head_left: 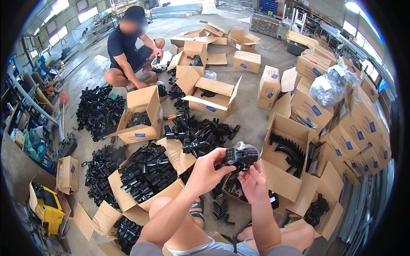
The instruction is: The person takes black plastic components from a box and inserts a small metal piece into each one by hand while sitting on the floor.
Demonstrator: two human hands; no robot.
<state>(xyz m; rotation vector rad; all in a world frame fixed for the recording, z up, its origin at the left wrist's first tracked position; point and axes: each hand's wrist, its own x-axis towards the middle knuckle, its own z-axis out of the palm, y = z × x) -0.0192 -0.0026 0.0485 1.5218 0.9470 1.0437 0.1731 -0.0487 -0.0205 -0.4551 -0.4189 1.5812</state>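
Observation:
My left hand (211,169) is closed around a black plastic fitting (240,156), held up over the boxes in front of me. A thin, clear or greyish film (244,146) shows along its top edge. Just below the fitting, my right hand (254,181) has its fingers curled together near the underside; what they pinch, if anything, is too small to tell. Under my hands stands an open carton (234,192) with dark pieces in it, partly hidden. Beside it on the right, a larger open carton (279,181) holds a curved row of black parts (287,150).
Heaps of black fittings (100,112) lie on the floor at left and centre. A filled carton (174,188) stands near my left knee. Closed cartons (358,132) are stacked at right, a plastic bag (328,88) on them. A co-worker (128,49) squats at far left.

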